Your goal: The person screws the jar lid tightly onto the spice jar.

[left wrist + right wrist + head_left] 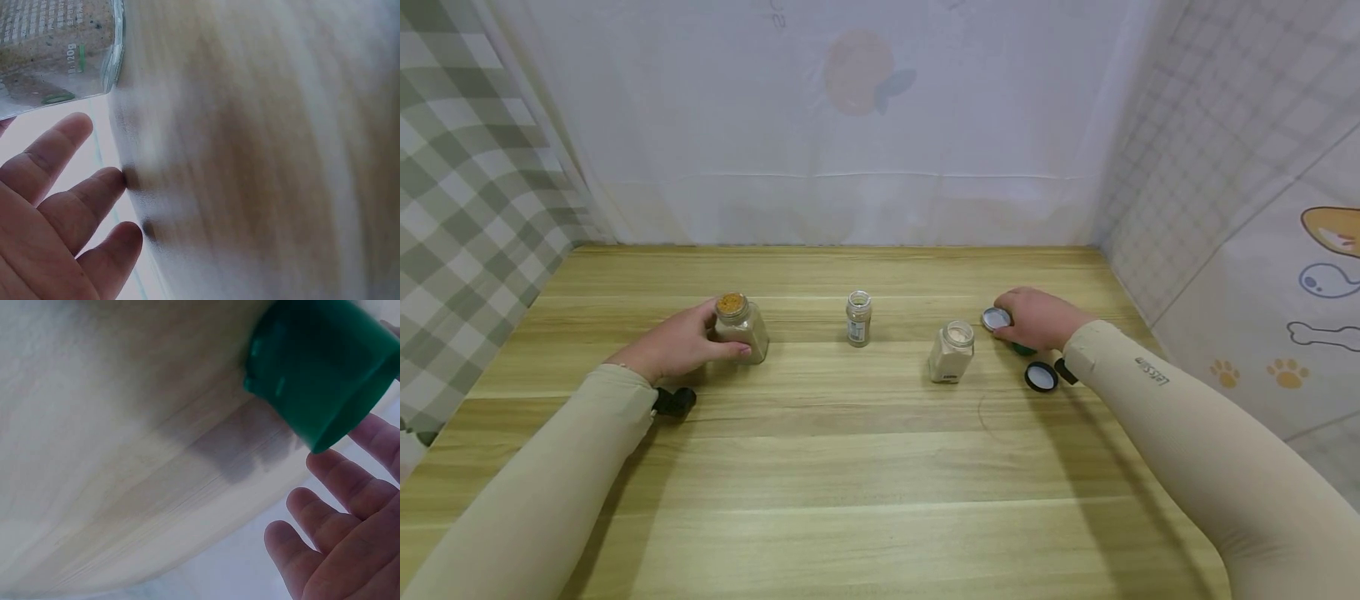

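At the left, my left hand (677,343) grips a square glass spice jar (752,333), its thumb across the front. The jar is uncapped, with orange-brown powder at its mouth; "120g" shows on its side in the left wrist view. Several other left fingers stretch out below the jar (50,37). Over on the right, my right hand (1037,317) pinches a round lid (997,318) with a pale inside between thumb and forefinger. A green cap (325,369) stands close by the fingertips of that hand, mostly hidden under it in the head view.
A small uncapped glass jar (858,321) stands mid-table. Right of it is an uncapped square jar (951,354) of pale powder. A black-rimmed lid (1041,377) lies inside-up below the right wrist. Curtains border the wooden table (850,467) at the back and sides.
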### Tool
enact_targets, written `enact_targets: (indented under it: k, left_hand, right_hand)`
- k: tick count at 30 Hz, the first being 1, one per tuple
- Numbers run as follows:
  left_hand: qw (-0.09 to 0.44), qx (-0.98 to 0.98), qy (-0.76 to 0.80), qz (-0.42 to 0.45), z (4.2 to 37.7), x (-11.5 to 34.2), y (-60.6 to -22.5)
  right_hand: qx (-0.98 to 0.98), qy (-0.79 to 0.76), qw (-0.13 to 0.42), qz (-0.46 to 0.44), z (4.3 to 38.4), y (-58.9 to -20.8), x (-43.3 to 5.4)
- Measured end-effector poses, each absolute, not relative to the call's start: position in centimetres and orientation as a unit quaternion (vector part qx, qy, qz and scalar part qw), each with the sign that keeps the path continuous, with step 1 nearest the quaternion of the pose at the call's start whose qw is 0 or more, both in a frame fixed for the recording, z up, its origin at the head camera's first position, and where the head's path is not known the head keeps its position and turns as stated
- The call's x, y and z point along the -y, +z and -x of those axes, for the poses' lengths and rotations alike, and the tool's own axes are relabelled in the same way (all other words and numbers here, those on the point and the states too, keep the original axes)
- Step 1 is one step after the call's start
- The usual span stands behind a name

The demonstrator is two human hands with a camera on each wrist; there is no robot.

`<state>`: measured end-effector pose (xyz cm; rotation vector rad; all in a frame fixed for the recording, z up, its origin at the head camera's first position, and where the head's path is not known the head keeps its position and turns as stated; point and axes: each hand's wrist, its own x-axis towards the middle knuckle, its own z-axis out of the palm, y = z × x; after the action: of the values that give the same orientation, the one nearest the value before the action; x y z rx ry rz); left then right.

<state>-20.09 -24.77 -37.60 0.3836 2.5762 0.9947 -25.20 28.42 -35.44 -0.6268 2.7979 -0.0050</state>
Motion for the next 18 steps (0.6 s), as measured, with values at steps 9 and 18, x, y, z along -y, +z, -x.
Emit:
enact_targets:
  k: [9, 18]
  left_hand:
    - [0.173, -0.909, 0.355, -0.136, 20.26, 24.95, -37.85]
    - [0.173, -0.906, 0.360, -0.135, 20.17, 24.96, -37.83]
  right_hand:
    - [-0.966, -0.008, 0.136, 0.219, 25.25, -35.50, -28.55]
    - [-0.966, -0.006, 0.135, 0.220, 25.20, -35.42, -28.47]
